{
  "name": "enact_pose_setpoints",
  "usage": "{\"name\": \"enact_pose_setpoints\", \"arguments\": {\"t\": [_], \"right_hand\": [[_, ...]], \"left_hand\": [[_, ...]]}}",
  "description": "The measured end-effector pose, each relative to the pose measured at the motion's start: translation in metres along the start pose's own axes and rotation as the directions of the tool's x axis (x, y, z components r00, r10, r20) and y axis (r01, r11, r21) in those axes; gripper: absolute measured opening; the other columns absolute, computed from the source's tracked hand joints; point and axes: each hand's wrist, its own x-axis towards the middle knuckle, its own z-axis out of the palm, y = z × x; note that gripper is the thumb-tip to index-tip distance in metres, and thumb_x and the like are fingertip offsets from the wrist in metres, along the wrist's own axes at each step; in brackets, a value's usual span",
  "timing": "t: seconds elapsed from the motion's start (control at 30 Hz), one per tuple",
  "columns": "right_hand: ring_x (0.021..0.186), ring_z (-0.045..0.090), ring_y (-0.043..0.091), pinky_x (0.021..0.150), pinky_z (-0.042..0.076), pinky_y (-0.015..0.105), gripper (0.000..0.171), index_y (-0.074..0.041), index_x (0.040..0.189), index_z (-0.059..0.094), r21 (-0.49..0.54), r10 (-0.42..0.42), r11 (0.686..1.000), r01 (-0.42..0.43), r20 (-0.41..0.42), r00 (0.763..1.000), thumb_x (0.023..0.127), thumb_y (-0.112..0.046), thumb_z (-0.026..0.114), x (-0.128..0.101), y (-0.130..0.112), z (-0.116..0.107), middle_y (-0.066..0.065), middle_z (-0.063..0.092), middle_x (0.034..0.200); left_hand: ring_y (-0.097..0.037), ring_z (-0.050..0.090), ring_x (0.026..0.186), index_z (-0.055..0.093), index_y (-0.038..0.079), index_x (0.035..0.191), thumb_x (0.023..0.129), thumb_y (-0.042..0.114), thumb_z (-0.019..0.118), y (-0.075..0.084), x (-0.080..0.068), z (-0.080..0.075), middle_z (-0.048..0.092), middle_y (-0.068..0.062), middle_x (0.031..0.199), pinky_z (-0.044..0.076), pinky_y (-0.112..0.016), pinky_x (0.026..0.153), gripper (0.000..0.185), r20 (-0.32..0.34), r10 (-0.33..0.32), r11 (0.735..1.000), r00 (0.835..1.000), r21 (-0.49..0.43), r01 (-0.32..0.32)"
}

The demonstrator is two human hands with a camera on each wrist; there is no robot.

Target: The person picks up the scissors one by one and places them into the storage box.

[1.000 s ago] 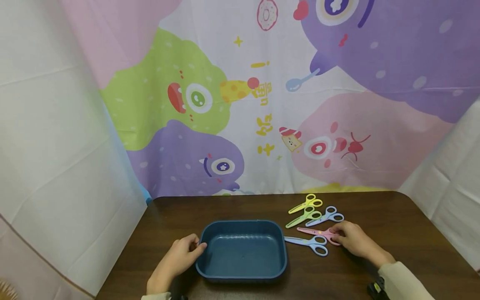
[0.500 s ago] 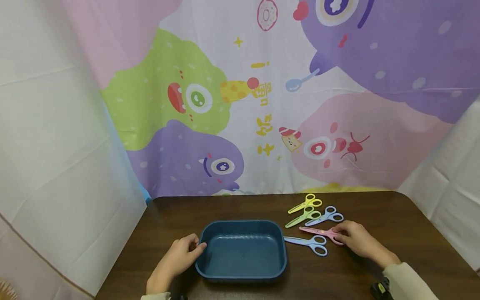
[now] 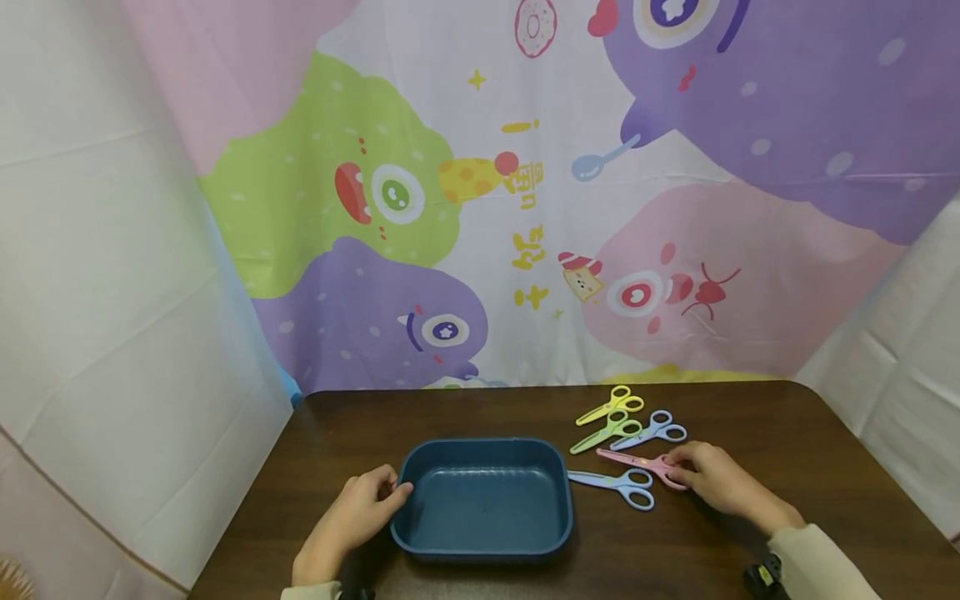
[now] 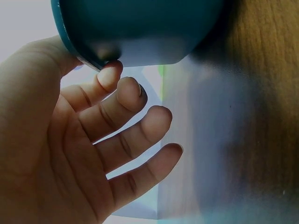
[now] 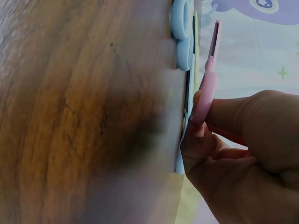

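My right hand [image 3: 716, 479] pinches the handle of the pink scissors [image 5: 209, 88] between thumb and fingers; in the right wrist view their blades point away from the hand. At the left end of the dark blue tray [image 3: 487, 553], my left hand [image 3: 358, 515] pinches the rim, thumb on the inner side and index finger beneath the outside. The other left fingers spread loosely, as the left wrist view shows. Light blue scissors [image 3: 636, 489] lie between the tray's right side and my right hand, tips at the tray wall.
Behind the pink pair lie blue scissors [image 3: 656, 430], green scissors [image 3: 611, 429] and yellow scissors [image 3: 615, 405], close together. All rest on a dark brown wooden table [image 3: 360, 425]. A printed cartoon curtain [image 3: 495, 250] hangs along its back edge.
My right hand and the pink scissors have shifted slightly to the right since a second ago. The left hand and the tray stay in place.
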Motion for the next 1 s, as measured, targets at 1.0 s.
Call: {"name": "enact_pose_setpoints", "arguments": {"t": [1.0], "right_hand": [[0.076,0.055,0.000,0.068,0.050,0.029,0.004,-0.007,0.092,0.074,0.002,-0.059,0.998,0.059,-0.038,0.998,0.089,-0.007,0.077,0.005,-0.016,-0.003,-0.006,0.071,0.086]], "left_hand": [[-0.007,0.040,0.053,0.054,0.014,0.085,0.102,0.033,0.066,-0.003,0.001,0.000,0.043,0.004,0.063,0.036,-0.025,0.056,0.027,0.006,0.018,1.000,1.000,0.001,-0.018]]}}
